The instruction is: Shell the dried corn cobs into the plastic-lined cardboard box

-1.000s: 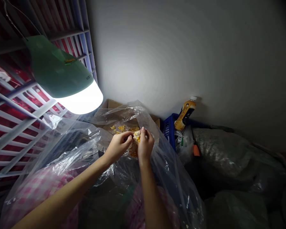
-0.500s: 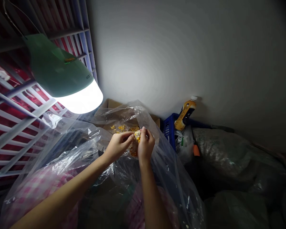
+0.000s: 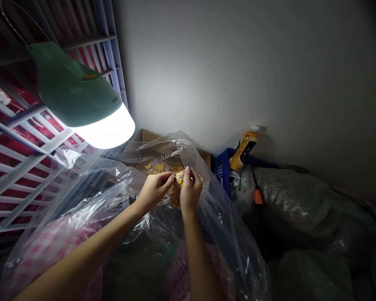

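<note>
My left hand point(image 3: 155, 191) and my right hand point(image 3: 190, 191) are closed together on a small clear packet of yellow pieces point(image 3: 179, 178), pinching its top between the fingertips. They hover over a large clear plastic sheet point(image 3: 119, 196) spread in front of me. Beyond the hands, more yellow pieces point(image 3: 159, 167) lie in an open cardboard box point(image 3: 144, 137) lined with plastic.
A lit green lamp point(image 3: 81, 100) hangs at the upper left by a white window grille point(image 3: 25, 167). A blue crate point(image 3: 222, 169) and a yellow bottle point(image 3: 244, 149) stand against the grey wall. Dark filled bags point(image 3: 301, 200) are piled at right.
The hands have stayed in place, with only small finger shifts on the packet. The view has tilted slightly.
</note>
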A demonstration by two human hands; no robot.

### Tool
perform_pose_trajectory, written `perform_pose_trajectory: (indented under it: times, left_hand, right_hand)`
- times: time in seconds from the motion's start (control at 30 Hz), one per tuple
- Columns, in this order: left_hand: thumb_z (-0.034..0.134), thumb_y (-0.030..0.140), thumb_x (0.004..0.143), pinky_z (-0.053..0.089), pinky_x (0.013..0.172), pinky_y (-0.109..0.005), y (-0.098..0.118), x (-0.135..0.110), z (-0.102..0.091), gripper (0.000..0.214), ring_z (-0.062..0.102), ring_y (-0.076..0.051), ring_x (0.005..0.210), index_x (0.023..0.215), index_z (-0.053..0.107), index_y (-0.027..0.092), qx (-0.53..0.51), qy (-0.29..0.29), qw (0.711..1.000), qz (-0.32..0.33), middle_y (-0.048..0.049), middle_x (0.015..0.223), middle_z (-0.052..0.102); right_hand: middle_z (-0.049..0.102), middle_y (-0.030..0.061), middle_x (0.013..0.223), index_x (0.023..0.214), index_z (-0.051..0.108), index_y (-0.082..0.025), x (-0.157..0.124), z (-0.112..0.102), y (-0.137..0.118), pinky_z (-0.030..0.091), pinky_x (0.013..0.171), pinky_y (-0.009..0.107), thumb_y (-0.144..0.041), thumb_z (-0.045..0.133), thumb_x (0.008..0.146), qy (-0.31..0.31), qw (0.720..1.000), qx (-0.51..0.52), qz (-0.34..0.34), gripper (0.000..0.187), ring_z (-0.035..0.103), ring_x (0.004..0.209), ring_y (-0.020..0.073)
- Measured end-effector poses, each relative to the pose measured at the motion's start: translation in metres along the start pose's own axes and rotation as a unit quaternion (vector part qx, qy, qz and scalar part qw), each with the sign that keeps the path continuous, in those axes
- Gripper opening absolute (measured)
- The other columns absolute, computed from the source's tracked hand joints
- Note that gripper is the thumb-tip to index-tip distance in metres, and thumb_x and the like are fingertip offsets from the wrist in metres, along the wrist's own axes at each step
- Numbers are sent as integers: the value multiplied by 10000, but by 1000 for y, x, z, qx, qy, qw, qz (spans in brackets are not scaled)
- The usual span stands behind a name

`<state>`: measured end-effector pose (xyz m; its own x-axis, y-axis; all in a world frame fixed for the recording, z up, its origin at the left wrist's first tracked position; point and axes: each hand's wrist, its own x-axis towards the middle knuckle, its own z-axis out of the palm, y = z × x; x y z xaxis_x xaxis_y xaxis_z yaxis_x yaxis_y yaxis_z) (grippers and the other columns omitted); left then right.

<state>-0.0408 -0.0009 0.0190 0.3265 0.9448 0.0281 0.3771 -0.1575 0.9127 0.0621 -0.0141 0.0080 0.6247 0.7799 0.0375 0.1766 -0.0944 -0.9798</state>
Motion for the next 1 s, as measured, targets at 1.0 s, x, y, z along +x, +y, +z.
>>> perform_pose_trajectory:
  times: [1.0]
  left_hand:
    - [501, 392, 767, 485, 765, -294, -4, 1, 4, 364, 614, -210, 872, 996, 649, 151, -127, -29, 989, -64, -82, 963, 670]
  right_hand:
    - [589, 15, 648, 726, 549, -169, 7, 3, 9, 440, 577, 252, -512, 325, 805, -71, 974, 149, 153, 417, 551, 599, 139]
